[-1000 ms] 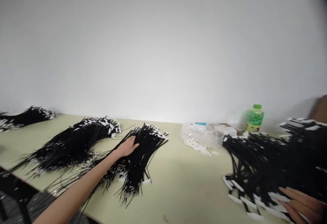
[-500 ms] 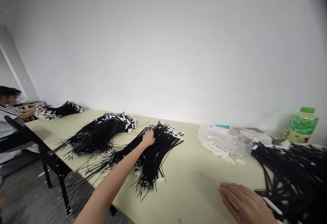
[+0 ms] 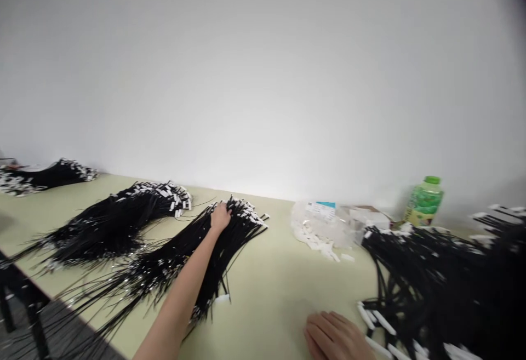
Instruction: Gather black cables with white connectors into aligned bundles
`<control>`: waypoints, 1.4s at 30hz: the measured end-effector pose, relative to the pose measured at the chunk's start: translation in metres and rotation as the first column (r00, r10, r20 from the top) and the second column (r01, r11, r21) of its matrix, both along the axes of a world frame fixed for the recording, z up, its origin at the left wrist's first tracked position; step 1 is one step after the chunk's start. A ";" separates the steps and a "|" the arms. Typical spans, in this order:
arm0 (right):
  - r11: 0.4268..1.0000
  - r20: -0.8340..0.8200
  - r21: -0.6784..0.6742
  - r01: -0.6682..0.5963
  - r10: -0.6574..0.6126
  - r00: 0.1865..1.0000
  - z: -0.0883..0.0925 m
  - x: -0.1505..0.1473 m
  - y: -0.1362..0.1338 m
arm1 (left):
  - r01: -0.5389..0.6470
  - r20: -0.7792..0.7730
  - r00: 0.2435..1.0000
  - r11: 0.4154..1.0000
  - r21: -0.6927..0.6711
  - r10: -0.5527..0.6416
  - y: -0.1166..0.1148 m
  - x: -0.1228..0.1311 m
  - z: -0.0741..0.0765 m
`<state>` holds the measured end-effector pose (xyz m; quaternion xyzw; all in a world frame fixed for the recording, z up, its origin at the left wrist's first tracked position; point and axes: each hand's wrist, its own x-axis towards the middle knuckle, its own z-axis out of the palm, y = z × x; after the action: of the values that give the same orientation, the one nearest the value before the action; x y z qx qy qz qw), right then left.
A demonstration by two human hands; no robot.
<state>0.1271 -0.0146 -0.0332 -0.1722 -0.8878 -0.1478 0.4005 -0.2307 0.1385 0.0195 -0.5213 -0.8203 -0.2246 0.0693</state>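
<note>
My left hand reaches out to a bundle of thin black cables with white ends, lying on the table. Its fingers are curled into the cables near the white-tipped end; the fingertips are partly hidden. Low in the view, my right hand rests over the table top, fingers stretched out side by side, with nothing seen in it. Just right of it lies a large pile of black cables with white tips. A loose white piece lies by the near end of the left bundle.
Another cable bundle lies left of my arm, and a farther one at the far left. A clear plastic bag with white pieces, a small box and a green bottle stand along the wall. The pale table runs lengthwise.
The view has turned to the right, so the person at the left is out of sight and more of the right pile shows. My left hand stays at the same bundle.
</note>
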 end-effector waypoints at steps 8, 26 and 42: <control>0.996 -0.036 -0.083 0.019 -0.022 0.999 0.009 0.000 -0.004 | -0.016 0.148 0.989 0.998 0.061 0.007 -0.005 -0.025 0.015; 0.990 0.153 -0.055 0.130 -0.120 0.981 0.003 0.004 0.007 | 0.184 0.335 0.924 0.982 0.029 -0.183 -0.066 -0.007 0.091; 0.922 0.263 -0.249 0.297 -0.230 0.937 -0.005 0.017 -0.009 | 0.176 0.059 0.974 0.896 0.407 -0.218 -0.143 0.046 0.066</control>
<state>0.1444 -0.0234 -0.0379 -0.3284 -0.9083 -0.0901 0.2429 -0.1843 -0.0045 0.0858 -0.5644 -0.7027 -0.4194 0.1086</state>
